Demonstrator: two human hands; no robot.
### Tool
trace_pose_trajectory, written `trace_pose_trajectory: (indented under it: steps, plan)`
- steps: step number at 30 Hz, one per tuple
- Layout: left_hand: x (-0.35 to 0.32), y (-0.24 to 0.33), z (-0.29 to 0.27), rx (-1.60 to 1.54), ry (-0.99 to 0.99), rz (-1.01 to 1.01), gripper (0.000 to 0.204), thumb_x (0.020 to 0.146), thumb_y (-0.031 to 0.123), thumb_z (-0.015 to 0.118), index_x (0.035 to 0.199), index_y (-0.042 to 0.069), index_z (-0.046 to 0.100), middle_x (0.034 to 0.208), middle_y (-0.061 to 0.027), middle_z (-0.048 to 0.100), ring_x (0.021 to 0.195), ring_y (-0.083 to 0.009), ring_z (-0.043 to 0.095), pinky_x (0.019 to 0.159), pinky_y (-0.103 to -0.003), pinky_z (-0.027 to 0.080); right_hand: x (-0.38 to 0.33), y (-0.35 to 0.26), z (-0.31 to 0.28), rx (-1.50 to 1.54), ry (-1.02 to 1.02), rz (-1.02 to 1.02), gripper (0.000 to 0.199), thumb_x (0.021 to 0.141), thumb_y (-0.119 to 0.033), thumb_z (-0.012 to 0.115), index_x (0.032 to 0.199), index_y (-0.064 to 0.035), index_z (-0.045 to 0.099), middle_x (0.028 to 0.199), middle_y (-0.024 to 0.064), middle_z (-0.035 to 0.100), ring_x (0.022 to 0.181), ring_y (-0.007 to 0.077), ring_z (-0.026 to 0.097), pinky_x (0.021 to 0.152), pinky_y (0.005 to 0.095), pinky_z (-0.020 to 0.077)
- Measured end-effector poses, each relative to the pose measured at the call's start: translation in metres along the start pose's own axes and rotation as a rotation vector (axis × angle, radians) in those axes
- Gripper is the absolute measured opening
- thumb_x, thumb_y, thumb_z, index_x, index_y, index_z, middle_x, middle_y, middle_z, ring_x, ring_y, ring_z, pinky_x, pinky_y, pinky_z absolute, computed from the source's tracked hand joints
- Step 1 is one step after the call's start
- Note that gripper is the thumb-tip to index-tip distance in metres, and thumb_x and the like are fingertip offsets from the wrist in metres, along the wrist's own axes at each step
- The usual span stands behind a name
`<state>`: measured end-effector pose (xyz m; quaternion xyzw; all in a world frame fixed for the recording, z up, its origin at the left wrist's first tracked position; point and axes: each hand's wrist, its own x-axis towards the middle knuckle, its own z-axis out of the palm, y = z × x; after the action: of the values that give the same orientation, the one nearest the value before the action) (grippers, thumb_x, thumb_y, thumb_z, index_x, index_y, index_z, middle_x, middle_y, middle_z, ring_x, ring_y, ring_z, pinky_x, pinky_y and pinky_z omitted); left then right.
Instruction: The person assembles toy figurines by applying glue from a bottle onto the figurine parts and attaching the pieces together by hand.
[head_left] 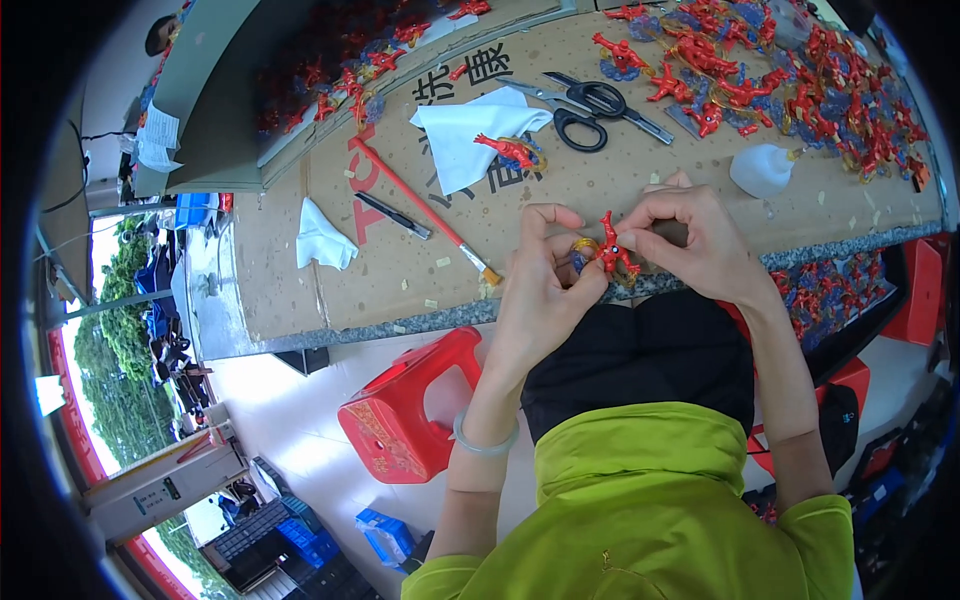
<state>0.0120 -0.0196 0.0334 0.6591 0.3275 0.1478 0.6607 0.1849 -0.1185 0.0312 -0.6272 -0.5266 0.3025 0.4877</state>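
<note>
Just over the table's front edge, a small red toy figure (612, 252) with purple and yellow parts is held between both hands. My left hand (548, 275) is closed, thumb and fingers pinching its left side and base. My right hand (695, 235) is closed as well, with thumb and forefinger at the figure's upper right. Whether a smaller piece sits in those right fingertips is hidden. Beyond the hands, a similar red figure (512, 150) lies at the edge of a white cloth (470, 135). A white squeeze bottle (762, 170) stands to the right of my right hand.
Black-handled scissors (580, 118), a craft knife (393, 215), a red-handled brush (425, 205) and another white cloth (325, 236) lie on the cardboard-covered table (290, 290). Red figures (850, 105) heap at the far right. A box (225, 110) stands far left. A red stool (405, 410) is below.
</note>
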Motion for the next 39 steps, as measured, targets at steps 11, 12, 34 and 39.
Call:
trace_pose_trajectory:
  steps: [11, 12, 34, 39]
  plan:
    - [-0.001, 0.0003, 0.0033, 0.009, 0.055, 0.022, 0.039, 0.079, -0.003, 0.061, 0.109, 0.004, 0.037, 0.072, -0.0055, 0.062, 0.053, -0.0048, 0.044, 0.05, -0.022, 0.036, 0.001, -0.0023, -0.0011, -0.017, -0.002, -0.003, 0.008, 0.081, -0.007, 0.069, 0.083, 0.0, 0.07, 0.073, 0.0078, 0.067, 0.072, 0.0173, 0.051, 0.069, 0.0308, 0.0436]
    - [-0.0007, 0.0006, 0.0034, 0.01, 0.047, 0.021, 0.039, 0.079, -0.003, 0.061, 0.109, 0.004, 0.037, 0.072, -0.0055, 0.062, 0.053, -0.0048, 0.044, 0.05, -0.022, 0.036, 0.0007, -0.0032, -0.0015, 0.004, -0.004, 0.02, 0.008, 0.081, -0.007, 0.069, 0.084, 0.0002, 0.07, 0.073, 0.0079, 0.067, 0.072, 0.0174, 0.052, 0.069, 0.0308, 0.0441]
    - [0.0001, 0.0024, 0.0044, 0.031, 0.043, 0.014, 0.038, 0.079, -0.002, 0.062, 0.109, 0.003, 0.038, 0.071, -0.0049, 0.062, 0.054, -0.0045, 0.045, 0.05, -0.021, 0.036, 0.0004, -0.0047, -0.0013, 0.04, -0.01, 0.046, 0.007, 0.083, -0.003, 0.067, 0.084, 0.0036, 0.068, 0.069, 0.0054, 0.063, 0.068, 0.0091, 0.057, 0.061, 0.0239, 0.0482]
    - [0.0001, 0.0023, 0.0041, 0.033, 0.045, 0.017, 0.039, 0.079, -0.002, 0.063, 0.109, 0.004, 0.038, 0.072, -0.005, 0.062, 0.055, -0.0046, 0.046, 0.05, -0.021, 0.037, 0.0004, -0.0054, -0.0014, 0.064, -0.012, 0.063, 0.007, 0.083, -0.003, 0.067, 0.085, 0.0038, 0.068, 0.07, 0.0054, 0.063, 0.067, 0.0091, 0.057, 0.062, 0.0239, 0.0489]
